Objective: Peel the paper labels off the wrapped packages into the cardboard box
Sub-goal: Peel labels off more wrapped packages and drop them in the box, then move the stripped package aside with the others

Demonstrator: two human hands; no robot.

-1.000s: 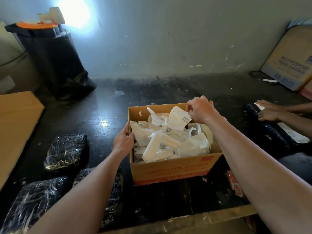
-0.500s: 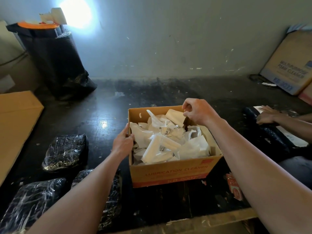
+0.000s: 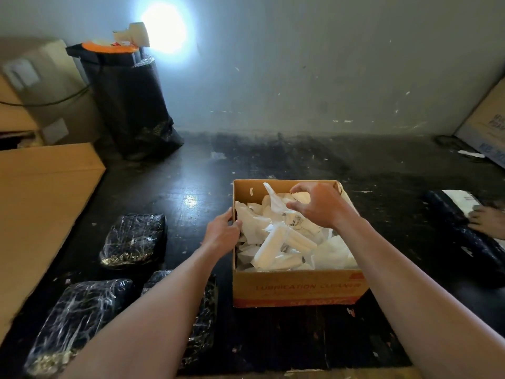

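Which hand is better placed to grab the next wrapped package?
Left, probably. The left hand rests on the cardboard box wall beside the wrapped packages; the right hand hovers open over the paper labels.

Arms: two bare forearms reach in from the bottom edge, no sleeve in view on either.
Left hand (image 3: 222,233): bare, no glove, no ring or watch that shows; short nails.
Right hand (image 3: 318,205): bare, no glove, wrist without band or watch.
Clothing: cannot tell; only forearms and hands are in frame.
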